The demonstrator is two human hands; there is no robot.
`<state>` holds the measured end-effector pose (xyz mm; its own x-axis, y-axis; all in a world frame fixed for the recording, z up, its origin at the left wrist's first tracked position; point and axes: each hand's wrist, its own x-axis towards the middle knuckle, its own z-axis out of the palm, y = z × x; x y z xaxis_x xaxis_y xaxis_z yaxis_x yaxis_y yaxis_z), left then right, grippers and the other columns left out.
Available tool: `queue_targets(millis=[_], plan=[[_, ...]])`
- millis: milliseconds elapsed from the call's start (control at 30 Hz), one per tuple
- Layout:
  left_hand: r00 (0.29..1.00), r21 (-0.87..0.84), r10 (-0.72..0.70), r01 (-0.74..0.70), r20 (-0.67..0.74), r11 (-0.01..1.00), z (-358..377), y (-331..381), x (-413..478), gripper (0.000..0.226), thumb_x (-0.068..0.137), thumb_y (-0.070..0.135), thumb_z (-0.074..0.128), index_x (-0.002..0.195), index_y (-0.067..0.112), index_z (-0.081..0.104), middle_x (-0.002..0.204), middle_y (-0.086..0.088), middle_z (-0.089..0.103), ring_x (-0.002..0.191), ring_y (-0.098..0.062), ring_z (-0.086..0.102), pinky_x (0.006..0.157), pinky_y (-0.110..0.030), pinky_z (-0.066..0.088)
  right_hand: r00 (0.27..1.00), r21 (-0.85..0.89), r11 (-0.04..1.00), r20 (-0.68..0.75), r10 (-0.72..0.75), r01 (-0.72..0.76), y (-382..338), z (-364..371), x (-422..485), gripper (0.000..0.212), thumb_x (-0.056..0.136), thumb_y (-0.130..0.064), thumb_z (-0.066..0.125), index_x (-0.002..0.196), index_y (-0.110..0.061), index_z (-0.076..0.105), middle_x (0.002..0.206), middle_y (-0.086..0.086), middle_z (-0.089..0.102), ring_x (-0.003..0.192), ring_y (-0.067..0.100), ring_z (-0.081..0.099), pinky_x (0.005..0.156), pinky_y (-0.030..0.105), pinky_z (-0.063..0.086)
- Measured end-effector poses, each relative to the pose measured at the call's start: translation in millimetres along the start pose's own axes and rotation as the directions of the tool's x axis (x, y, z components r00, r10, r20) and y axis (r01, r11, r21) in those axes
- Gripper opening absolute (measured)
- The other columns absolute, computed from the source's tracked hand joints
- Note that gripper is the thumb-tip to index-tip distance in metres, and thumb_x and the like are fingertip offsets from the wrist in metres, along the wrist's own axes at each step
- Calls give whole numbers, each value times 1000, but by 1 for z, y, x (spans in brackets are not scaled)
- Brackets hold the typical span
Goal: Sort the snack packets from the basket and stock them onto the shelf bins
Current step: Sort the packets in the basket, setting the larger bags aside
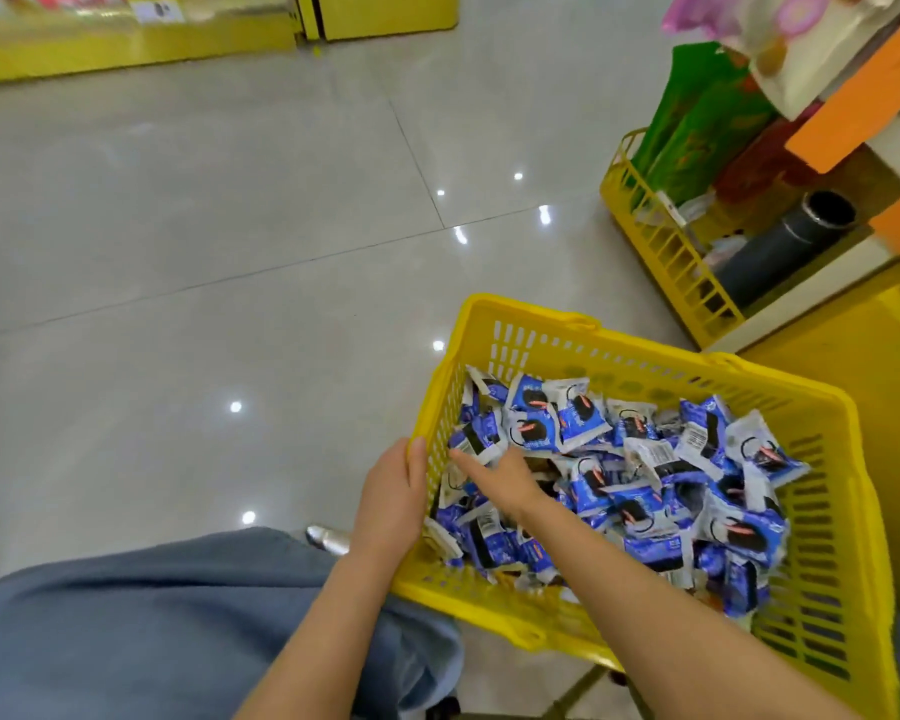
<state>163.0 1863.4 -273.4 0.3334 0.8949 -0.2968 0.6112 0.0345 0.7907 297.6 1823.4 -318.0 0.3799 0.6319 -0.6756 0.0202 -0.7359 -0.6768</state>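
Observation:
A yellow plastic basket [619, 350] sits at the lower right, filled with several blue-and-white snack packets [645, 491]. My left hand [393, 498] grips the basket's left rim, its thumb over the top edge. My right hand [505, 478] reaches down among the packets near the left wall. Its thumb points left and its fingers are buried in the pile, so what they hold is hidden.
A yellow shelf bin [661, 252] at the right holds green packets [697, 122] and a dark cylinder [791, 241]. Orange shelf edges [853, 96] hang above it. Another yellow shelf base [126, 44] runs along the far top. Grey tiled floor [230, 226] lies between. My blue-clad knee [152, 615] is at lower left.

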Motion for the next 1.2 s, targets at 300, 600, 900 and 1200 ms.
queue_targets(millis=[300,600,900,1200], plan=[[998,55,49,-48,-30,997,2,-7,3,36,99,37,30,69,22,41,64,3,46,59,-6,43,55,-13,34,992,-164,986,-127,-8,-13,12,-4,-1,56,90,-25,61,133,-1,36,118,13,57,106,28,56,83,32,45],[942,176,238,-199,-237,964,-2,9,-3,29,97,17,45,125,10,47,109,2,46,101,-12,42,86,-25,36,976,-173,975,-141,-167,142,14,-52,-40,15,91,-22,61,84,-9,55,73,0,56,69,18,54,57,19,43],[890,-574,-117,380,441,726,22,64,-36,53,77,42,64,121,19,47,117,4,62,97,-14,65,68,-19,51,991,218,969,51,-126,112,-7,-115,-109,20,89,-23,61,100,-6,61,97,8,66,81,11,69,63,19,54],[893,-314,-9,168,451,934,58,59,-53,32,82,32,68,111,30,53,107,5,63,98,-11,63,83,-27,53,950,372,903,-293,-105,215,29,-146,-127,20,95,-20,50,82,-7,58,83,7,64,86,17,70,66,18,57]])
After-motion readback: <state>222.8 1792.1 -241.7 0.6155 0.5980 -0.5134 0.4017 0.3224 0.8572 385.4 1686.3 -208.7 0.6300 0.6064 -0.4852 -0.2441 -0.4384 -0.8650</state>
